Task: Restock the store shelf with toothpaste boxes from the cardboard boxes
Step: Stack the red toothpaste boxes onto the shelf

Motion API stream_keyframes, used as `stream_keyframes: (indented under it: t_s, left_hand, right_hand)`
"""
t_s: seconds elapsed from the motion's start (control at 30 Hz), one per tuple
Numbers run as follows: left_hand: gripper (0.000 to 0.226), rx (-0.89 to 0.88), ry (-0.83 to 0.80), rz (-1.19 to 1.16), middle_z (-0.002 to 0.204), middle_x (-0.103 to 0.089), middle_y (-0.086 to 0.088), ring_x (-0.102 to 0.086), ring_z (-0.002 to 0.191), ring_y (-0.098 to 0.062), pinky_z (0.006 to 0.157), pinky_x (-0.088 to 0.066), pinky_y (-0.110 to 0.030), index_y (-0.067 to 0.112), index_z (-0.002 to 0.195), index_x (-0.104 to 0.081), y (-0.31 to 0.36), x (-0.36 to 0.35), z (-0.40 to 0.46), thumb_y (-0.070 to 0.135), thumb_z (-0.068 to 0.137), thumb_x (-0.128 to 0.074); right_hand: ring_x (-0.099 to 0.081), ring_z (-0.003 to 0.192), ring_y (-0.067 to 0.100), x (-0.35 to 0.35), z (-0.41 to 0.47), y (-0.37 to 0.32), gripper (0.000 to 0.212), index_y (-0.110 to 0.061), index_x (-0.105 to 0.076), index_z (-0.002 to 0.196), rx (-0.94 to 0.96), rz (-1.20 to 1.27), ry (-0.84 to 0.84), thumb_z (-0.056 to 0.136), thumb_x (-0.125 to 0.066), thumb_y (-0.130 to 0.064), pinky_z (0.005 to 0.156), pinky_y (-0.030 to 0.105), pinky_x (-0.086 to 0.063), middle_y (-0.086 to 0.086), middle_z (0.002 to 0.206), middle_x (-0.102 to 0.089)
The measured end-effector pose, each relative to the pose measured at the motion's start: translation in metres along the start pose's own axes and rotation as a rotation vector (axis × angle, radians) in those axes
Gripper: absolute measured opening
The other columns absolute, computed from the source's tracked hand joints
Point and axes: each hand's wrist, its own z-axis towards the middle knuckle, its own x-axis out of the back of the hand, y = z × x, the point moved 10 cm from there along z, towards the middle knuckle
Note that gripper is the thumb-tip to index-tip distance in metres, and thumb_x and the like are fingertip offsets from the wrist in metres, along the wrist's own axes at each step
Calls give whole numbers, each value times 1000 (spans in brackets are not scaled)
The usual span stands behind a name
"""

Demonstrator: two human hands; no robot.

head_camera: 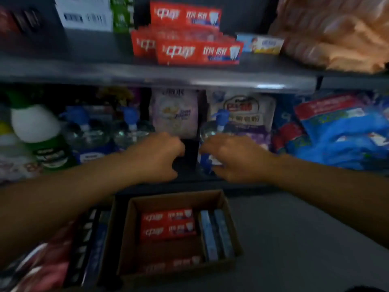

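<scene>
Red toothpaste boxes [197,52] are stacked on the upper grey shelf [160,75], with one more red box [185,14] behind them. Below, on the floor, an open cardboard box [229,224] holds two red toothpaste boxes [168,225] lying flat and several blue ones [216,234] on edge. My left hand [155,157] hovers above the carton in front of the lower shelf, its fingers curled with nothing in them. My right hand [233,158] is level with it, slightly apart, with fingers spread and empty. The picture is blurred by motion.
The lower shelf holds clear pump bottles [88,133], a white and green bottle [40,131], soft refill pouches [174,112] and blue packs [347,131]. A small blue and yellow box [261,44] lies right of the red stack. A second carton [88,245] with dark boxes stands at the lower left.
</scene>
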Motion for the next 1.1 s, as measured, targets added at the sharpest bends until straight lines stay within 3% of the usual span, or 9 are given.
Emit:
stream_keyframes:
  t_s: [0.13,0.2,0.33,0.5,0.63,0.83,0.97,1.1]
  left_hand:
    - [19,-11,-202,-128,80,-58,5,-57,72,-12,65,-53,-32,29,73,-54,1,-93,-7,41,81,-66]
    - [9,4,-262,-156,88,-63,5,-59,74,-9,64,-52,-28,26,84,-59,-4,-128,-10,32,84,-66]
    - [20,53,-362,-230,103,-64,2,-62,87,-11,75,-54,-28,21,102,-63,-20,-192,-16,23,83,-68]
    - [20,82,-393,-285,107,-65,0,-63,91,-14,76,-51,-27,20,99,-63,-33,-239,-23,30,83,-68]
    - [32,97,-416,-359,116,-64,0,-62,100,-14,88,-52,-30,21,114,-62,-38,-259,-24,31,84,-69]
    - [47,107,-436,-375,126,-60,-2,-60,110,-17,95,-51,-35,23,127,-56,-45,-276,-26,28,83,-70]
    - [46,91,-435,-408,124,-61,-2,-61,109,-16,95,-50,-34,22,127,-57,-47,-278,-30,31,84,-69]
    - [38,81,-406,-391,116,-64,0,-61,104,-14,91,-50,-30,24,119,-61,-52,-276,-29,32,83,-70]
  right_hand:
    - [-50,115,25,-95,-1,-29,43,-15,-49,129,48,77,-180,88,-54,-24,83,38,-47,7,124,-53]
    - [-49,115,25,-142,5,-38,45,-17,-47,133,55,134,-249,89,-55,-28,82,38,-47,7,124,-53]
    - [-50,122,23,-227,18,-52,62,-23,-34,144,31,204,-344,88,-59,-35,97,42,-46,5,141,-47]
    - [-45,128,28,-300,20,-63,61,-17,-33,144,-82,258,-437,91,-59,-30,104,43,-41,9,143,-41]
    - [-36,135,28,-334,20,-71,67,-16,-26,148,-137,277,-487,91,-59,-27,113,44,-30,11,150,-33]
    - [-31,137,32,-358,20,-72,70,-12,-20,149,-164,270,-500,90,-58,-22,111,45,-30,14,151,-25]
    - [-27,139,32,-361,19,-74,76,-10,-16,150,-155,239,-505,89,-61,-20,112,44,-32,16,153,-21]
    - [-25,141,30,-364,17,-77,77,-11,-17,150,-186,246,-499,88,-62,-28,114,47,-25,14,154,-21]
